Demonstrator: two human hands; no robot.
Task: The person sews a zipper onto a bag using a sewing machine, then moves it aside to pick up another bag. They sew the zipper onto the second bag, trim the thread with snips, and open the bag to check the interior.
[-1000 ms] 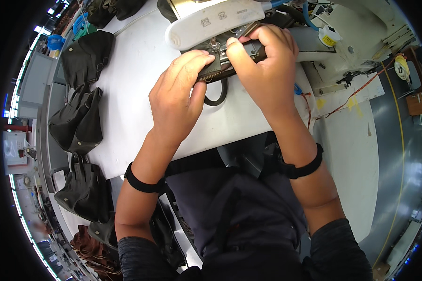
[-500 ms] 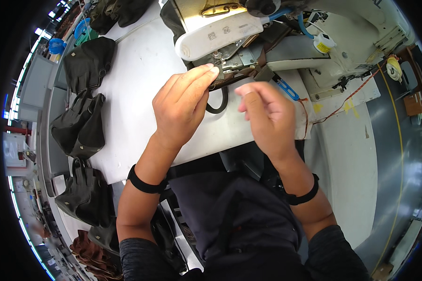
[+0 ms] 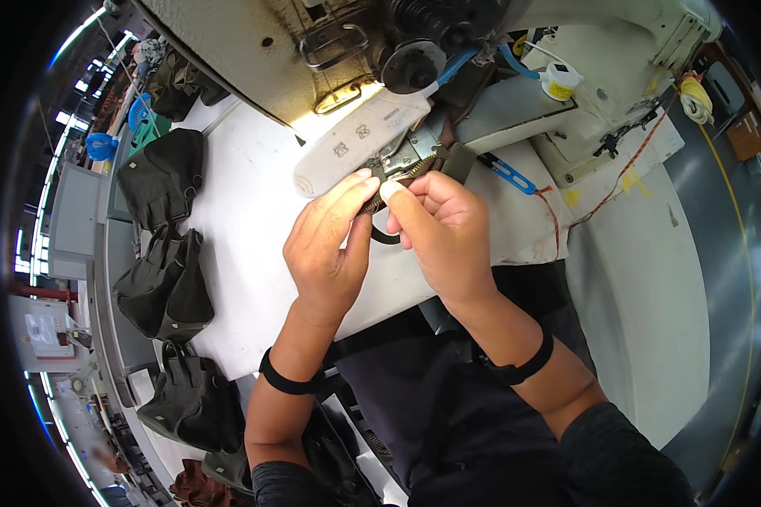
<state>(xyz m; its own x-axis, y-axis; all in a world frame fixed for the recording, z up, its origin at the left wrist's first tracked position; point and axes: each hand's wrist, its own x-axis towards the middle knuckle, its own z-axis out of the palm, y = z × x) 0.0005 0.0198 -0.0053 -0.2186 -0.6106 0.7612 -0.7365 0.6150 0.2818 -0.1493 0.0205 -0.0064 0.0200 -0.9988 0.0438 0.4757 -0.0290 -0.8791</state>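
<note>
My left hand grips a dark piece with a brass zipper at the sewing machine's metal plate, below a white elongated guard. My right hand is closed in a pinch on the same zipper edge, thumb beside my left fingertips. A dark looped handle hangs from the piece under my hands, partly hidden. A blue thread snipper lies just right of my hands.
Several dark green bags line the left of the white table, brown pieces at lower left. The machine body is overhead. A small bottle, orange cords and a yellow cloth bundle are on the right.
My right hand left the plate, dropped right, and has now returned beside my left fingers, pinching the zipper edge. The view has shifted, showing more of the machine body; scene items appear lower.
</note>
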